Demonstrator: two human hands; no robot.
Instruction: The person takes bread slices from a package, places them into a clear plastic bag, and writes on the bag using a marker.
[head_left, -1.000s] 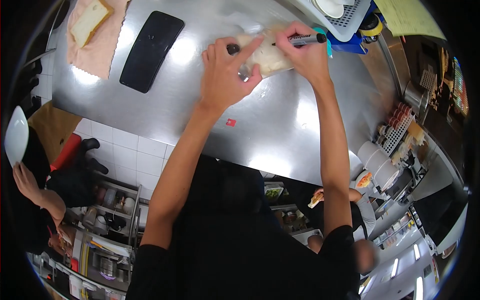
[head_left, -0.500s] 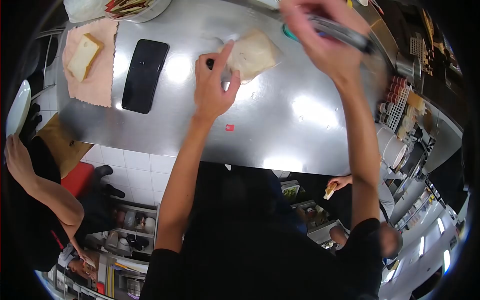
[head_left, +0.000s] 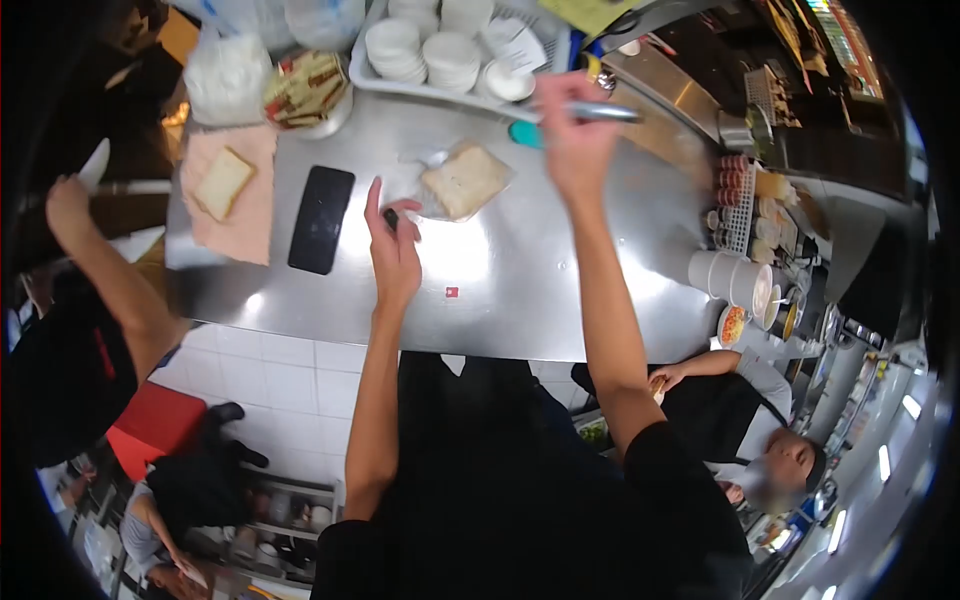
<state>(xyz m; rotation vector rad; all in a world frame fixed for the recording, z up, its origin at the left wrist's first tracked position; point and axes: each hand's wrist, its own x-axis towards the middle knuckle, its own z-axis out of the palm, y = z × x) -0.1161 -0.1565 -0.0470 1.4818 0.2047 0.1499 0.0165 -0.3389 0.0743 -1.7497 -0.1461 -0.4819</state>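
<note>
While the clear bag (head_left: pixel 465 182) with pale bread inside lies flat and unheld on the steel counter (head_left: pixel 520 285), the left hand (head_left: pixel 397 250) hovers just beside it, index finger extended. A small black cap (head_left: pixel 390 218) sits pinched among its fingers, probably tucked there to leave the index free. Right hand (head_left: pixel 575 135), blurred, grasps a marker (head_left: pixel 603 111) crosswise, raised clear of the bag; forearm reaches long. Bread slice (head_left: pixel 225 184) rests on a pink cloth (head_left: pixel 240 235), presumably keeping it off bare metal. Phone (head_left: pixel 322 220) lies between cloth and left hand.
</note>
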